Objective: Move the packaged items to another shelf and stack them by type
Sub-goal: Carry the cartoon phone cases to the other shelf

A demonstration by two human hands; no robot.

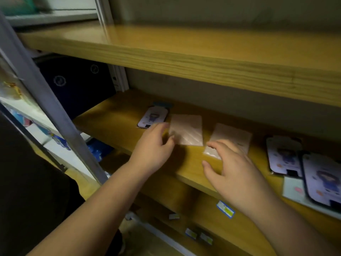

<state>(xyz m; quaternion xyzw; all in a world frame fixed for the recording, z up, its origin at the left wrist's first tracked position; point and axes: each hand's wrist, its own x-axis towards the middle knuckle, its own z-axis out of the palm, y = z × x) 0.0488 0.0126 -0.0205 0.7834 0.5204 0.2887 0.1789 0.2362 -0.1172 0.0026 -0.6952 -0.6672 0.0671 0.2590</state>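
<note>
Two pale pink flat packets lie on the middle wooden shelf (114,124). My left hand (153,146) touches the left edge of the left pink packet (187,129), thumb and fingers pinching its corner. My right hand (234,169) hovers with fingers spread over the near end of the right pink packet (232,135). A purple printed card pack (153,116) lies just behind my left hand. Three more purple card packs (285,156) sit at the right end of the shelf, overlapping a white packet (293,191).
An upper wooden shelf (184,52) hangs overhead and a lower shelf (212,209) carries small labels. A grey metal upright (46,100) stands at the left, with a dark box (73,84) and colourful goods behind it.
</note>
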